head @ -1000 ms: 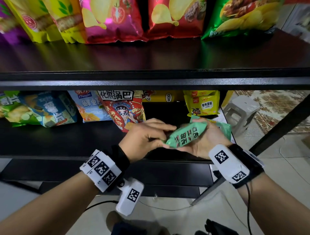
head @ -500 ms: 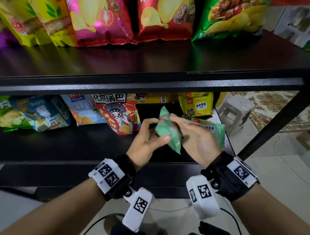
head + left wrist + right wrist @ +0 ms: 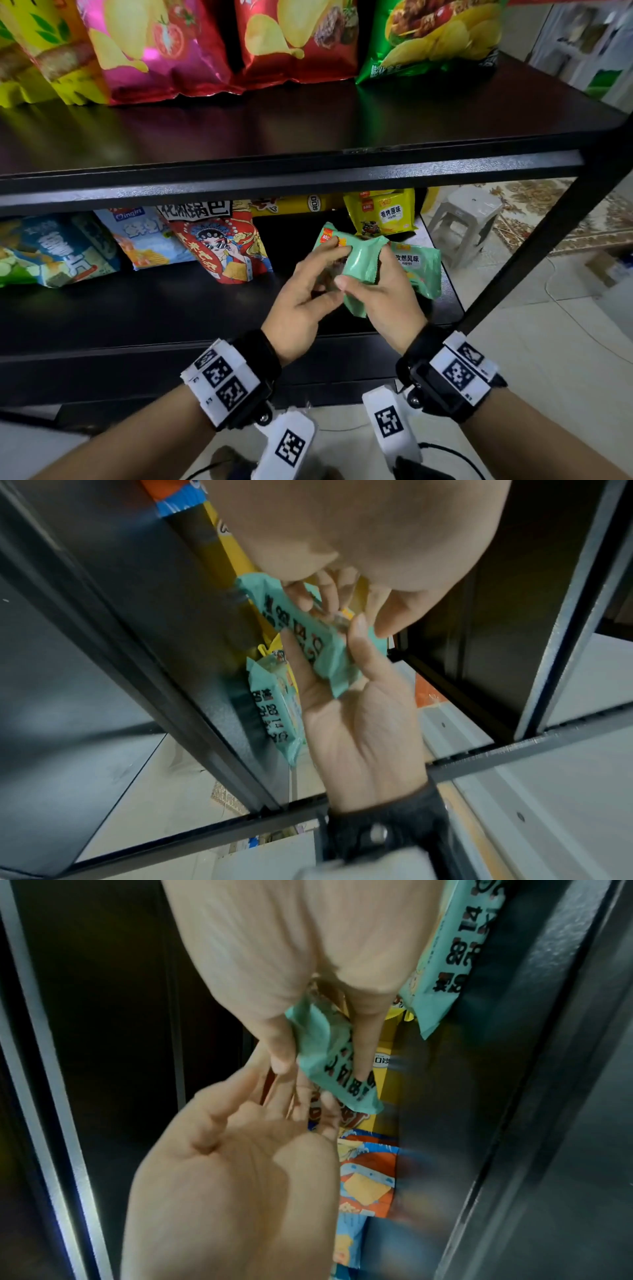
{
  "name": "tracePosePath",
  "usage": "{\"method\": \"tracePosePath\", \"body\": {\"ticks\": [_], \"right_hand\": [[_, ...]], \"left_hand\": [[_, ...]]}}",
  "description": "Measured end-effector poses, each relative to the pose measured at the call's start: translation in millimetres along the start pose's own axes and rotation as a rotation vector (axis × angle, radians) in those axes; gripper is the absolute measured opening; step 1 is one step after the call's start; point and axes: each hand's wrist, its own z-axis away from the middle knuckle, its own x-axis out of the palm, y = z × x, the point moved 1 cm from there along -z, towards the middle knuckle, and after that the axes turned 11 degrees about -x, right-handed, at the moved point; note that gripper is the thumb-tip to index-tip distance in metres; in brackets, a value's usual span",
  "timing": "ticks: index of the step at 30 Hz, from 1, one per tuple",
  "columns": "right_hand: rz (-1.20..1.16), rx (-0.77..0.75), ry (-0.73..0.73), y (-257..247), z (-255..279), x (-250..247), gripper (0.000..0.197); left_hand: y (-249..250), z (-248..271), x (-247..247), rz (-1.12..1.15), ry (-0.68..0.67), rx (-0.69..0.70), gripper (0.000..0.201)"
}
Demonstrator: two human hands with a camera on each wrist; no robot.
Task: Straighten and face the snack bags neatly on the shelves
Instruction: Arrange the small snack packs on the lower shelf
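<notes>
While both hands meet in front of the lower shelf (image 3: 144,308), a small mint-green snack bag (image 3: 359,263) sits between them, off the shelf, tilted, at about 3 o'clock of the head view's centre. Left hand (image 3: 305,291) holds the bag's upper left end w/ curled fingers, thumb toward the middle; right hand (image 3: 383,291) pinches its right side btw thumb and fingers. Wrist views show printed black digits on the bag's back side. Just beside the right hand at 2 o'clock, a second mint-green bag (image 3: 421,270) lies flat on the shelf, w/ a yellow bag (image 3: 380,212) upright behind it at 12. Red opera-face bag (image 3: 222,246) and blue bags (image 3: 68,246) stand at 9 o'clock. Upper shelf (image 3: 308,130) carries big chip bags (image 3: 298,37) along its back.
</notes>
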Motion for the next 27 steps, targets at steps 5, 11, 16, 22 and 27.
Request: {"method": "tracePosePath", "body": {"ticks": [5,11,16,22,27], "right_hand": [[-0.287,0.167,0.117,0,-13,-17,0.05],[-0.119,0.16,0.096,-6,-25,-35,0.02],[0.679,0.131,0.372,6,-34,-75,0.064],[0.819,0.441,0.29,32,-28,-86,0.072],[0.78,0.49,0.333,43,-31,-86,0.068]], "left_hand": [[-2,-32,-13,0.079,0.201,-0.14,0.067],[-23,-63,-15,0.293,-0.06,-0.304,0.06],[-38,-93,-18,0.255,0.293,-0.325,0.036],[-41,-133,-30,0.33,0.562,-0.453,0.057],[-44,-161,-29,0.159,0.549,-0.59,0.054]]}}
